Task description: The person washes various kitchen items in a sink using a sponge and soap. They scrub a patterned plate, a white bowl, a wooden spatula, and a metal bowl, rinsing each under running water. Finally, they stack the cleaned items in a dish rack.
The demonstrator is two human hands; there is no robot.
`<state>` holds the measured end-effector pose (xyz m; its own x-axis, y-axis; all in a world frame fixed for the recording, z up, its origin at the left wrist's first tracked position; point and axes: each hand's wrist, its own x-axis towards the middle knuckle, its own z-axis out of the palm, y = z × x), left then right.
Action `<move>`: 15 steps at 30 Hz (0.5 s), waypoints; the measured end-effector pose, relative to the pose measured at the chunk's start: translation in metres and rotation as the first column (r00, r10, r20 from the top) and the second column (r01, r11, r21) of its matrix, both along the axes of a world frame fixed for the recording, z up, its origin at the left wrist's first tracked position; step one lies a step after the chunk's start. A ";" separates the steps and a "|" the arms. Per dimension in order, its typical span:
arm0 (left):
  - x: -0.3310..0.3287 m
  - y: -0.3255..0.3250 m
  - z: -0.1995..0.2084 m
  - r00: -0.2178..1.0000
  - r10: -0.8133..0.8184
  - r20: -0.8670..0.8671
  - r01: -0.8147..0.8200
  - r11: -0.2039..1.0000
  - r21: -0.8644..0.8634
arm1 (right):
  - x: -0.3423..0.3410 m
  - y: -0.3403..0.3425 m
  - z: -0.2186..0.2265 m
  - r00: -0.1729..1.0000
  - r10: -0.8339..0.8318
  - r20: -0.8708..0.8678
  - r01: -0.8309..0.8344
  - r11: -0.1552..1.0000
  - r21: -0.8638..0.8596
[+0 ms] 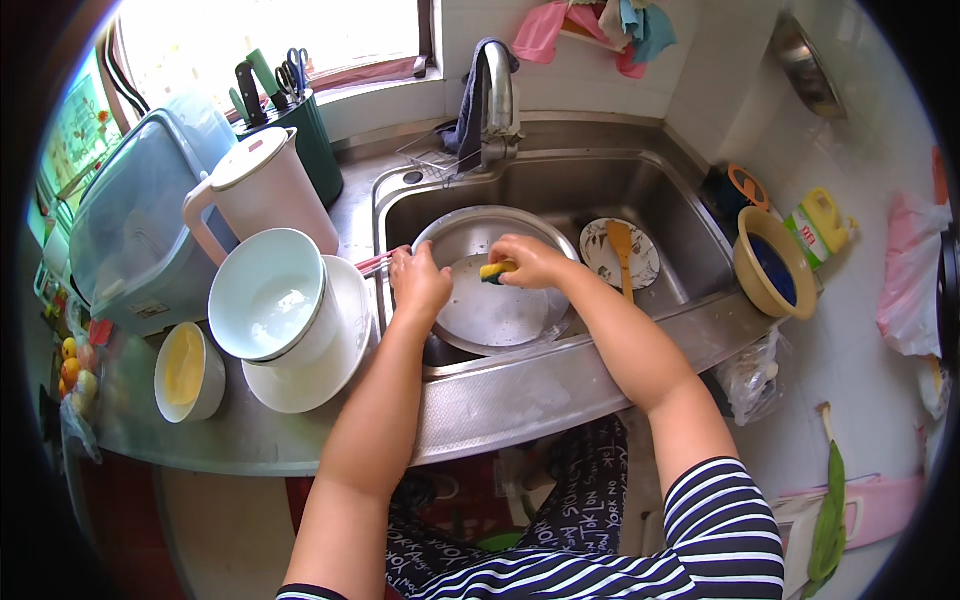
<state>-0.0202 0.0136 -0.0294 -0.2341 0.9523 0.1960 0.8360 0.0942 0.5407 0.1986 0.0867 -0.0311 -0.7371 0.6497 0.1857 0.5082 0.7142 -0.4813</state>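
- We've got both hands at work over the sink [560,180], and the pan [495,315] is in there: round, metal, sitting toward the left edge with its floor facing us.
- Right hand [530,262] is reaching in over the pan, fingers and thumb pinched on a sponge [497,271] — yellow on top, dark green below. Can't quite tell if the sponge is touching metal.
- Left hand [420,284] is at the pan's left rim, fingers bent over it. How hard they're pressing, we can't tell.
- Just beside that hand, a few reddish chopsticks [376,262] poke out over the sink's left edge.
- Right of the pan, we see a patterned plate [600,255] in the sink with a wooden spatula [623,250] lying across it.
- Tap [500,90] stands at the sink's back edge, dark rag [470,110] hanging off it.
- Left end of the worktop [500,420] is crowded — stacked bowls [265,295] on a white dish [310,390], a small bowl [205,395] near the front edge, and a pink kettle [280,195] farther back.
- By the worktop's right end we've a tan tub [745,260] with something blue inside.
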 end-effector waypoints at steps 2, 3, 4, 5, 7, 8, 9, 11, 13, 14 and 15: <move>0.001 -0.002 0.000 0.998 0.017 -0.061 -0.021 0.998 -0.066 | -0.003 -0.001 -0.015 0.983 -0.089 0.161 0.080 0.995 0.064; -0.002 -0.003 -0.001 0.998 0.026 -0.049 -0.032 0.991 -0.131 | -0.007 -0.001 -0.022 0.950 -0.150 0.275 0.124 0.986 0.108; 0.000 -0.001 0.001 0.999 0.024 -0.032 -0.029 0.981 -0.192 | -0.004 0.003 -0.032 0.895 -0.225 0.385 0.175 0.971 0.162; 0.003 0.000 0.002 1.000 -0.003 -0.019 -0.001 0.982 -0.191 | 0.001 0.014 -0.045 0.799 -0.199 0.567 0.177 0.980 0.093; -0.001 -0.002 0.002 1.000 -0.030 0.004 0.030 0.979 -0.201 | -0.002 0.018 -0.055 0.662 0.010 0.749 0.100 0.990 -0.101; -0.001 -0.002 0.002 0.999 -0.045 0.016 0.048 0.978 -0.205 | -0.003 0.019 -0.060 0.574 0.121 0.810 0.079 0.976 -0.201; -0.002 -0.002 0.000 0.999 -0.033 -0.004 0.031 0.974 -0.223 | -0.008 0.016 -0.061 0.606 0.188 0.773 0.132 0.934 -0.331; -0.007 -0.003 -0.005 0.998 -0.060 0.015 0.062 0.973 -0.223 | -0.017 0.003 -0.069 0.674 0.300 0.675 0.218 0.792 -0.570; -0.008 0.000 -0.010 0.996 -0.073 0.048 0.083 0.967 -0.243 | -0.026 -0.008 -0.084 0.859 0.340 0.383 -0.039 0.789 -0.613; -0.011 0.001 -0.012 0.996 -0.073 0.050 0.083 0.967 -0.241 | -0.039 -0.013 -0.087 0.890 0.381 0.251 -0.170 0.788 -0.592; -0.011 0.001 -0.011 0.996 -0.076 0.053 0.087 0.967 -0.241 | -0.049 -0.017 -0.088 0.902 0.365 0.230 -0.196 0.822 -0.535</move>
<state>-0.0313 0.0146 -0.0409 -0.1568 0.9863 -0.0521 0.8227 0.1596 0.5456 0.1498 0.0702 -0.1195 -0.8636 0.3460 -0.3668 0.5038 0.5615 -0.6565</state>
